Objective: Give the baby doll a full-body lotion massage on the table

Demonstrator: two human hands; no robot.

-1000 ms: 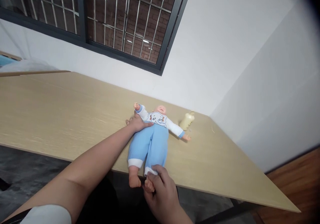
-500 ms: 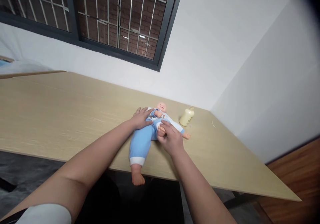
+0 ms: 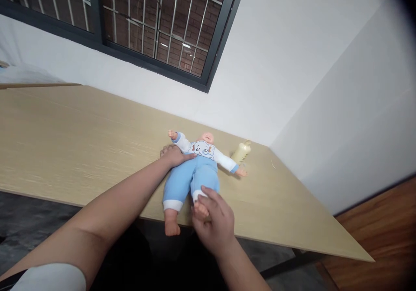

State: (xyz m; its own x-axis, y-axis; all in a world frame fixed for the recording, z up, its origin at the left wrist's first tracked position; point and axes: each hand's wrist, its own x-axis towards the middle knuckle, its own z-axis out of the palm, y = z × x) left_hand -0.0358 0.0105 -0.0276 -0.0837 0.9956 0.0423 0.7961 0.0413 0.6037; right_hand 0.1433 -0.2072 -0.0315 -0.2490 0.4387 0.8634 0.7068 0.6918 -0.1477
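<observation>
A baby doll (image 3: 185, 178) in blue trousers and a white top with an elephant face lies on its back, head toward the wall. Its arms are spread out, and its foot on the left side hangs past the table's front edge. My left hand (image 3: 173, 155) rests against the doll's left-hand side in the picture, thumb across the waist and fingers spread away from it beside the body. With my right hand (image 3: 216, 223), closed, I hold the doll's other foot near the table edge, fingers around the ankle.
A pale yellow baby bottle (image 3: 242, 153) stands beside the doll's outstretched arm on the wooden table (image 3: 107, 139). A thin pale strand (image 3: 273, 164) lies farther right. White walls and a barred window (image 3: 159, 26) border the table's far side.
My right hand has drawn the doll's bent leg down toward me, so it now lies nearly straight. My left hand has slid left off the doll's arm, which now extends outward.
</observation>
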